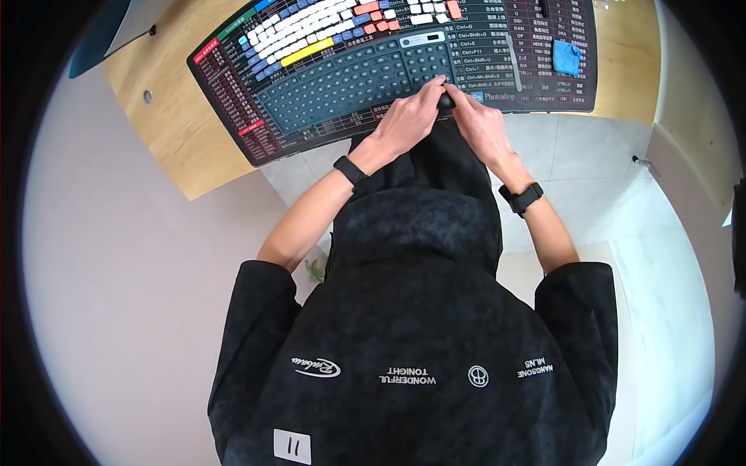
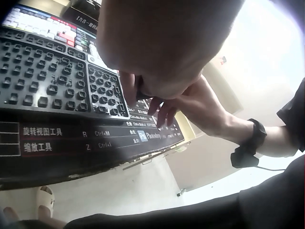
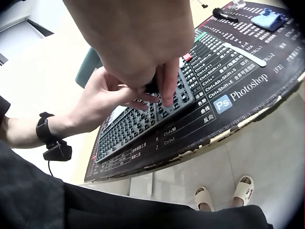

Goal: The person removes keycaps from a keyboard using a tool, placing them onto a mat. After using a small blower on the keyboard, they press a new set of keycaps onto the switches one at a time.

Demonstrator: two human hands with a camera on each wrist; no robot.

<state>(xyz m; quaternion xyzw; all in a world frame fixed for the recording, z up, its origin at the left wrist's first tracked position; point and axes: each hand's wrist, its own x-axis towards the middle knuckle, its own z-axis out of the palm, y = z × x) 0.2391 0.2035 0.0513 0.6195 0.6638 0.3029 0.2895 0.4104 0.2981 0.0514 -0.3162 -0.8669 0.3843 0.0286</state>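
Both hands meet over the lower right corner of a dark grey keyboard (image 1: 342,81) with bare switches and no keycaps. Between them is a small rounded black object (image 1: 446,101), mostly hidden by the fingers; I cannot tell its kind. My left hand (image 1: 408,120) grips it from the left, and my right hand (image 1: 479,124) holds it from the right. In the right wrist view, a bit of the black object (image 3: 151,87) shows between the fingers, close over the number pad. Behind the keyboard, loose keycaps (image 1: 311,35) in white, blue, red and yellow lie in rows.
A large black desk mat (image 1: 544,99) printed with shortcuts lies under everything, along the wooden table's (image 1: 167,140) front edge. To the right are a pale flat stick (image 3: 245,54), a folded blue cloth (image 1: 567,57) and a black brush (image 3: 225,15).
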